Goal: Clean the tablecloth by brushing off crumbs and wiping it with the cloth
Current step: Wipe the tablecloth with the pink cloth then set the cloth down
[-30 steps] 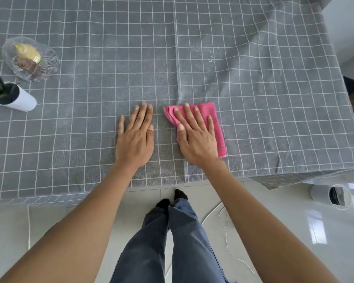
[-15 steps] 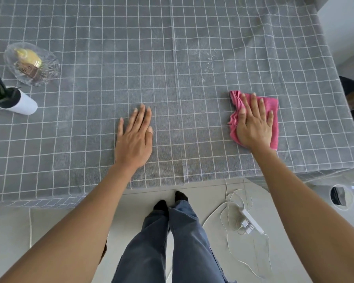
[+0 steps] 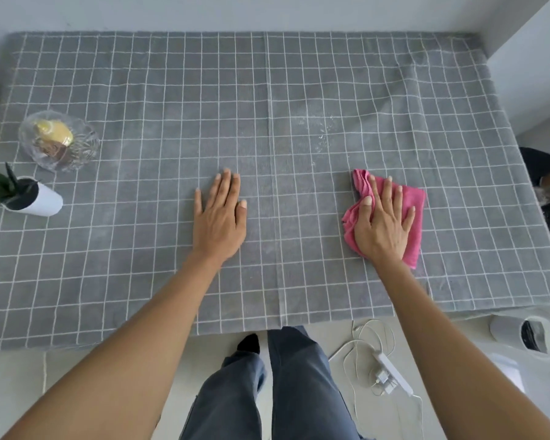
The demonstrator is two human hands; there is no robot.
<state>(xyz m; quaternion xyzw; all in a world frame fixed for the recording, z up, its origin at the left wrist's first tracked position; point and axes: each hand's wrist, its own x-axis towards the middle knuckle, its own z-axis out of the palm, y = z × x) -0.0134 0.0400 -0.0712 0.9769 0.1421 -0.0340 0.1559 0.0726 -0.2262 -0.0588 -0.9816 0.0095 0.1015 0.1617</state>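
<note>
Tablecloth (image 3: pixel 140 249): grey with white squares, spread flat over the table, long side running left to right. Pale crumbs (image 3: pixel 323 134) on it, a little past the middle, toward the right.

Pink cloth (image 3: pixel 415 223): on the right part of the tablecloth, near the front edge, bunched up on its left side, flat on its right. Long side pointing mostly away from the body, tipped a bit to the left.

Right hand (image 3: pixel 383 227): flat on top of the pink cloth, fingers straight and spread, pressing down. No curled grip, just a flat palm.

Left hand (image 3: pixel 219 220): flat on the bare tablecloth near the middle, fingers straight and close together, holding nothing. Well apart from the pink cloth.

Far left: glass bowl (image 3: pixel 59 141) with something yellow inside. Just in front of it, white pot (image 3: pixel 40 201) with a green plant. Both well apart from the hands.

Down on the floor: white power strip (image 3: pixel 391 369) with thin white wires, white bin (image 3: pixel 527 336) at the right, dark blue trousers (image 3: pixel 299 392) and black socks by the front edge of the table.

Nothing between the pink cloth and the crumbs.
</note>
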